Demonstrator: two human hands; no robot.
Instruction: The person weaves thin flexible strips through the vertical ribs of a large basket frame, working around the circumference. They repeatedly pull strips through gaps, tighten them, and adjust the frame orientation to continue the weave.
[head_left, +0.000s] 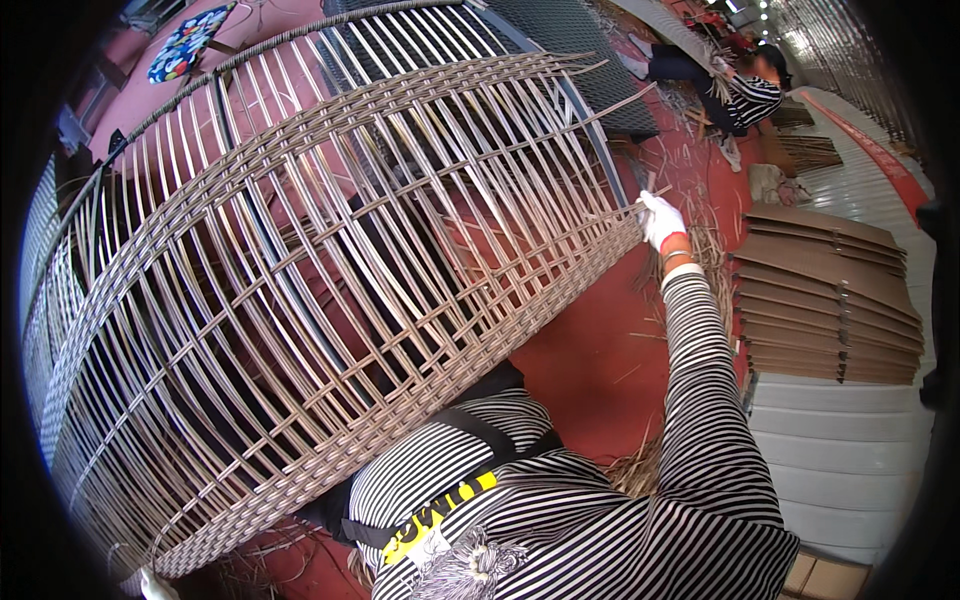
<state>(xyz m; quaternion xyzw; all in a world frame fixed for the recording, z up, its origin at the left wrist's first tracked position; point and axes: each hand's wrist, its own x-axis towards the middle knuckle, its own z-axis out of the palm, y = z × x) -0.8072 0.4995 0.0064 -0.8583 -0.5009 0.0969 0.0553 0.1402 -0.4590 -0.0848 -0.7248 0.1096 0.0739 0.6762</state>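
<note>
A large, curved wicker panel (310, 225) of grey-brown strands woven over a metal frame lies across my lap. Dense bands of weave run along its near edge and its far part, with long open strands between them. My right hand (662, 222), in a white glove, is closed at the right end of the near woven band (560, 292), its fingers pinched around the strand ends there. Of my left hand (155, 586) only a bit of white glove shows at the bottom left, by the panel's near left corner; its fingers are mostly hidden.
Flat cardboard pieces (830, 295) are stacked at the right on pale ridged sheeting (830, 425). Loose wicker strips (707, 262) litter the red floor (600, 360). Another person (740, 95) in stripes sits at the far right. A patterned cushion (190, 45) lies at the far left.
</note>
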